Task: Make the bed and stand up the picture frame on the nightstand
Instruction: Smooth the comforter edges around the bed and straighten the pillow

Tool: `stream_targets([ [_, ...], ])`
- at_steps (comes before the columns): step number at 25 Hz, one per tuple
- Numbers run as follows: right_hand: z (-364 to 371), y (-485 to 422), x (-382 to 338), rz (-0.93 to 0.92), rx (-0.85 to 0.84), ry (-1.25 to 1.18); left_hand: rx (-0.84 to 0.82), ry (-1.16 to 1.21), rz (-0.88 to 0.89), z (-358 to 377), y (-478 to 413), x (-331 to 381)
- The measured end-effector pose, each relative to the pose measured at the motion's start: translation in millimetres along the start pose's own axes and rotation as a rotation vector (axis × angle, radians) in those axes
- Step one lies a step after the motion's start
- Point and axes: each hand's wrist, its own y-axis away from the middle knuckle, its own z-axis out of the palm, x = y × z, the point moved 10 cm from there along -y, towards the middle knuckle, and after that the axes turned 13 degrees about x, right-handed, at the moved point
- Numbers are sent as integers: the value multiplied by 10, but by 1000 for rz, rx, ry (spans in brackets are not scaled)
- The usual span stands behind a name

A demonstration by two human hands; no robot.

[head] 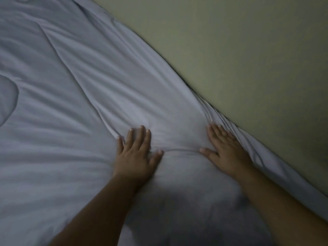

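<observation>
A pale grey-blue bed cover [74,96] fills the left and middle of the head view, creased in long folds that run toward my hands. My left hand [137,153] lies flat on the cover with fingers straight and spread, pressing the fabric. My right hand [224,150] lies flat too, fingers straight, close to the cover's edge by the wall, where the fabric bunches into tight pleats. A small ridge of cloth runs between my two thumbs. The picture frame and nightstand are out of view.
A plain yellowish-green wall [248,59] runs along the bed's right edge, from top middle to the lower right. A rounded bulge in the cover [7,100] shows at the left border. The light is dim.
</observation>
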Motion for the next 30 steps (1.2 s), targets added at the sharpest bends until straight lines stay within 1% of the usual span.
stream_targets([
  [2, -12, -59, -24, -22, 45, -6, 30, 3, 26, 5, -106, 47],
  [5, -76, -75, -49, -32, 125, -52, 79, 168, -22, -62, -129, 151],
  [8, -172, 205, 71, -97, 136, -74, 110, 279, -45, -126, 124, 349],
  [10, -226, 382, 191, -74, 133, -47, 65, 261, -33, -107, 224, 453],
  [12, -256, 346, 185, 55, 92, 16, 16, 219, -75, -52, 260, 485],
  [13, -302, 332, 52, 117, 112, 22, 15, 207, -94, -56, 314, 535],
  [15, -365, 408, -326, 102, 214, -19, 59, 202, -54, -108, 518, 770],
  [16, -335, 521, -413, 58, 199, -25, 68, 190, 5, -118, 659, 929],
  [17, -269, 724, -288, 57, 147, -1, 58, 172, 66, -85, 796, 1057],
  [18, -231, 956, 21, 120, 130, 26, 51, 157, 100, -54, 888, 1112],
  [19, -222, 1212, 447, 244, 123, 46, 57, 149, 104, -47, 916, 1104],
  [21, -306, 1787, 1229, 543, 92, 57, 58, 156, 97, -65, 926, 1052],
  [22, -351, 2043, 1410, 688, 70, 45, 45, 153, 113, -71, 988, 1067],
  [23, -392, 2189, 1387, 796, 80, 14, 28, 155, 133, -73, 1078, 1105],
  [24, -409, 2196, 1156, 832, 122, -16, 4, 164, 157, -80, 1192, 1165],
  [25, -388, 2138, 749, 761, 177, -31, -16, 179, 184, -94, 1325, 1238],
  [27, -254, 2124, -105, 475, 190, -33, -37, 206, 237, -123, 1579, 1331],
  [28, -219, 2246, -266, 425, 188, -34, -57, 204, 263, -118, 1698, 1330],
  [29, -217, 2416, -145, 488, 198, -32, -71, 203, 276, -116, 1799, 1294],
  [30, -197, 2633, 104, 621, 214, -29, -76, 195, 285, -107, 1891, 1227],
])
